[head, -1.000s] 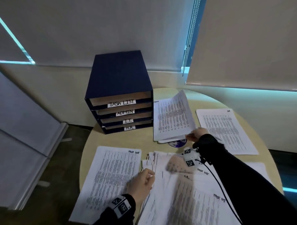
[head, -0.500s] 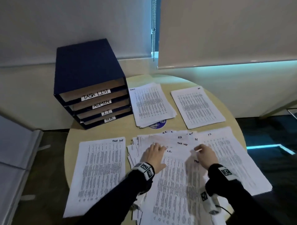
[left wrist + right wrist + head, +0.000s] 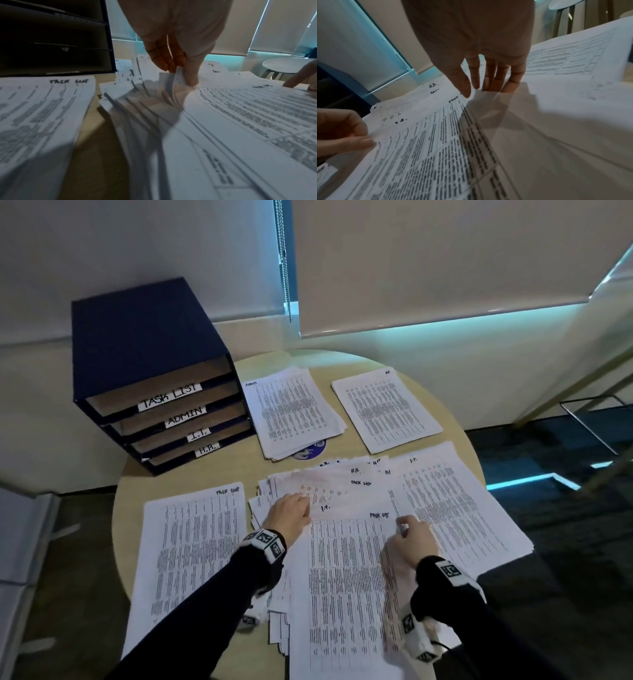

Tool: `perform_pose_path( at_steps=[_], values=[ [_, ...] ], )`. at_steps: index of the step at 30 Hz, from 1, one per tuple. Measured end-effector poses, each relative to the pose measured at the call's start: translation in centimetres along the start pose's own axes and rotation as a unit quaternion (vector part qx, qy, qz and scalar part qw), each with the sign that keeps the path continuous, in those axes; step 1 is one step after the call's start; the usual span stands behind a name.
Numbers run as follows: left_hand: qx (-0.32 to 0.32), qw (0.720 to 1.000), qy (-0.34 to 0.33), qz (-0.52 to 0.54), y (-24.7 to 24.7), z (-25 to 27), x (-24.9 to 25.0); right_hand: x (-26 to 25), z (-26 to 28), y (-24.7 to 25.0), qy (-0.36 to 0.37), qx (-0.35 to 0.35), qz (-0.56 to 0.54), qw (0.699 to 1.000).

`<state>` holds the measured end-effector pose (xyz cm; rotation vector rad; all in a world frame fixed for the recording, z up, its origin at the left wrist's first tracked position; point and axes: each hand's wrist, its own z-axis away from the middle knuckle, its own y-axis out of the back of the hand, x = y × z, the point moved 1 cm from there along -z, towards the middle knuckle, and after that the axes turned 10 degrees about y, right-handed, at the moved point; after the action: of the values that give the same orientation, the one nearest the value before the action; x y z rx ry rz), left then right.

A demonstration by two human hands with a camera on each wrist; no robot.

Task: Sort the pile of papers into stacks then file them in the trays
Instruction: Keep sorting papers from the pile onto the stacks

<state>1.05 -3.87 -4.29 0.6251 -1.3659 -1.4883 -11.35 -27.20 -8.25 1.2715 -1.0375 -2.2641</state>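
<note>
A round wooden table [image 3: 455,419] stood by the wall. Pale roller blinds [image 3: 428,258] hung behind it, a bead chain [image 3: 283,258] dangling between them. A blue sticker [image 3: 310,451] lay on the table. A white stool [image 3: 288,66] stood farther off.

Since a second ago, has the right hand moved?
Yes. The right hand came back from the far stack beside the trays to the near pile.
</note>
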Motion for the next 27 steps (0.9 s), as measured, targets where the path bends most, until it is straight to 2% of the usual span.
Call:
perform_pose_path(
  at_steps=[5,9,13,16,20,24,25,27],
  values=[
    [0.015,0.999,-0.013,-0.029,1.2,0.9,-0.7,-0.4,-0.5,0.5,0.011,-0.003,0.004,1.000],
    [0.072,0.994,-0.087,-0.003,1.0,1.8,-0.8,-0.8,-1.1,0.5,0.040,0.017,-0.001,0.999],
    [0.020,0.991,-0.085,0.100,1.1,4.0,-0.5,-0.2,-1.1,0.9,0.038,0.034,-0.065,0.997],
    [-0.045,0.986,-0.047,0.155,0.8,4.8,-0.6,-0.1,-0.3,1.0,0.060,0.051,-0.129,0.989],
    [-0.129,0.971,0.051,0.196,0.5,3.8,-0.6,-0.6,1.0,1.4,0.098,0.048,-0.181,0.977],
    [-0.102,0.927,0.179,0.315,1.1,1.9,0.1,-0.9,1.5,1.5,0.147,-0.015,-0.192,0.970],
    [-0.101,0.925,0.192,0.312,1.2,1.5,0.1,-1.0,1.5,1.6,0.153,-0.023,-0.196,0.968],
    [-0.107,0.945,0.179,0.251,1.2,0.6,-0.3,-1.1,1.6,1.7,0.160,-0.031,-0.205,0.965]
  ],
)
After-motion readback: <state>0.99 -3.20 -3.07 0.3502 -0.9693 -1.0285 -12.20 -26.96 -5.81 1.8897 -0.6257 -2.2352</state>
